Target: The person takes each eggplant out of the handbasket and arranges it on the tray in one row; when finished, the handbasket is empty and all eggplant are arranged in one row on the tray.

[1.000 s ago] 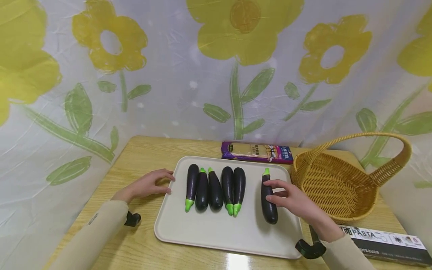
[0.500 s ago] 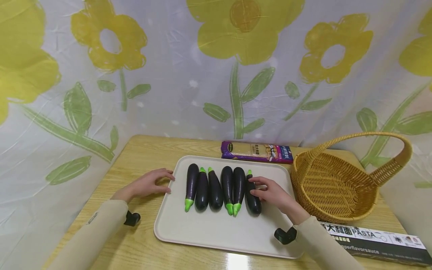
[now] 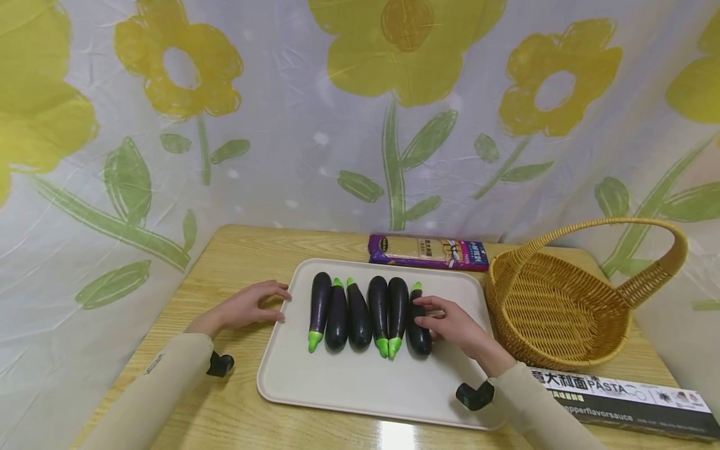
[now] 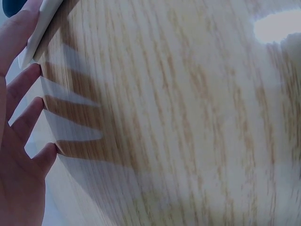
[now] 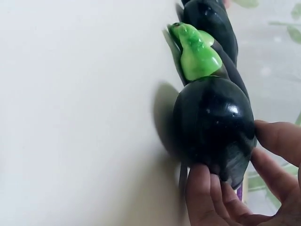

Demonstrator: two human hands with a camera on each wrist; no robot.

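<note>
A row of several dark purple eggplants with bright green caps lies on a white tray. Some caps point toward the person, others away. My right hand pinches the rightmost eggplant from above, and it lies close beside its neighbour. In the right wrist view, thumb and fingers sit around the rounded end of that eggplant. At the tray's left rim rests my left hand, its fingers spread and relaxed. The left wrist view shows the left hand with fingertips at the wooden surface and tray edge.
A wicker basket with a tall handle stands right of the tray. Behind the tray lies a purple pasta packet. A black and white pasta box is at the front right of the wooden table. A flowered curtain hangs behind.
My right hand has moved left with the last eggplant, bringing it from the tray's right side to the end of the row. The left hand has stayed at the rim.
</note>
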